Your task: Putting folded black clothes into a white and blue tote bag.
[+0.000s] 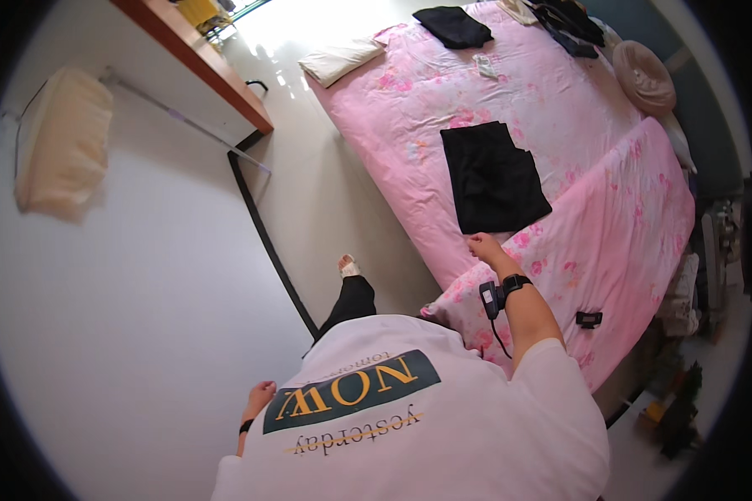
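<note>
My right hand is over the pink floral bedding, just below the near edge of a folded black garment. Its fingers are curled and nothing shows in them; a small gap seems to part it from the cloth. A black strap with a small device and a cable is on that forearm. Beside my shirt hangs my left hand, fingers loosely curled, with no object visible in it. The pink floral bedding covers the bed, its near right part folded over. A small black device rests on that fold.
Farther up the bed are a cream folded cloth, another black garment, dark clothes and a round beige cushion. At left, a cream cloth hangs near a metal pole. Tiled floor runs beside the bed.
</note>
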Demonstrator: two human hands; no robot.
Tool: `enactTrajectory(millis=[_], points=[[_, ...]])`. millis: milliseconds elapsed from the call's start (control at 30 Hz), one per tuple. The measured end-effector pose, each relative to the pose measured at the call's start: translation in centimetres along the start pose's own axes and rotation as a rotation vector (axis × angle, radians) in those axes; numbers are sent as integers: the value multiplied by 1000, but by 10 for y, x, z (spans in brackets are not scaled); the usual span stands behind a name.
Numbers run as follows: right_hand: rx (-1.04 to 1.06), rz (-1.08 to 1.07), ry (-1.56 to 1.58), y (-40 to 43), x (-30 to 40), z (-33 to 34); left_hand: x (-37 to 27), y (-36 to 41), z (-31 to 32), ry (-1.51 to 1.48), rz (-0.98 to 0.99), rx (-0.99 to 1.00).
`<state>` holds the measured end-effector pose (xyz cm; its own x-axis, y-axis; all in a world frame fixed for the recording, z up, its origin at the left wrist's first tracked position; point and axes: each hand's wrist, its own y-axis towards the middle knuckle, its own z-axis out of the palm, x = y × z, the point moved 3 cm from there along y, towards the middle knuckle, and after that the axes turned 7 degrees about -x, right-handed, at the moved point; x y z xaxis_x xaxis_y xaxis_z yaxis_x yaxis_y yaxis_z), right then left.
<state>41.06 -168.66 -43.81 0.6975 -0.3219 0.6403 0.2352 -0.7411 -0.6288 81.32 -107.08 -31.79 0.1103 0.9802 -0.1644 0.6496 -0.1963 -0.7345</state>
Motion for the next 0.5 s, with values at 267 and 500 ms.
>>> enactTrajectory(millis=[267,500], points=[[-347,149,-209,-6,23,30,-152,117,-210,-112,190,-89],[-566,252,-218,42,77,18,-272,96,-260,-72,223,-86]])
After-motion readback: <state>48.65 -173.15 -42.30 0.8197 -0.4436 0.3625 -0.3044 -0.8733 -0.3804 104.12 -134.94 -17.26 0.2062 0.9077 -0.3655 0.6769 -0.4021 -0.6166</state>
